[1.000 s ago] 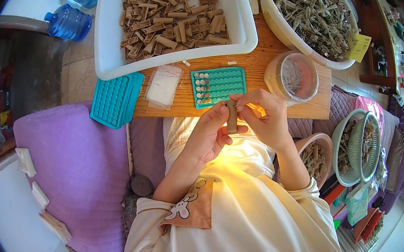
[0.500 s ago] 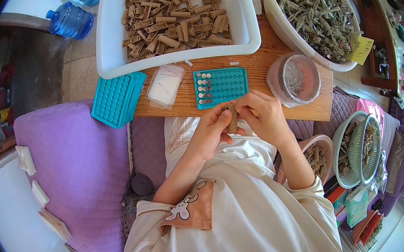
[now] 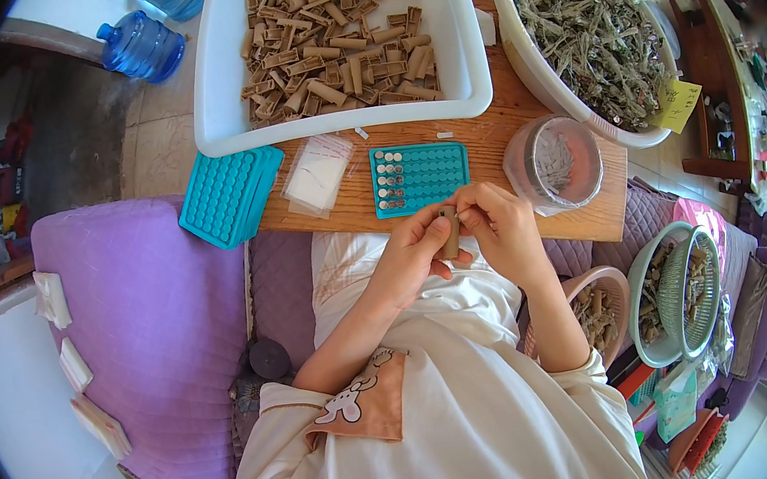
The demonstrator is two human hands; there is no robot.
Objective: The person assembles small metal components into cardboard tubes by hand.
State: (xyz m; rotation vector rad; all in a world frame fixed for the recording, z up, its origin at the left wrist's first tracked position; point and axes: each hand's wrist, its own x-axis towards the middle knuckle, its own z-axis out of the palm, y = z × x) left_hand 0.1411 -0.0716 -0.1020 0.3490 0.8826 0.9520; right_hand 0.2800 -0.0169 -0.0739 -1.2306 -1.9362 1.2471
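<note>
My left hand is closed around a small brown plastic casing and holds it upright above my lap. At the casing's upper end, the fingers of my right hand are pinched together. Whatever sits between those right fingertips is too small or too hidden to name. Just beyond both hands, a teal tray of round pockets lies on the wooden table, with silvery button cells in its left columns.
A white bin of brown casings stands at the back. Stacked teal trays and a clear plastic bag lie left. To the right are a round tub with small pale pieces, a basin of wiry parts, and baskets.
The whole view has shifted slightly, with the table items a little lower. Both hands stay together at the casing, their fingers only slightly moved.
</note>
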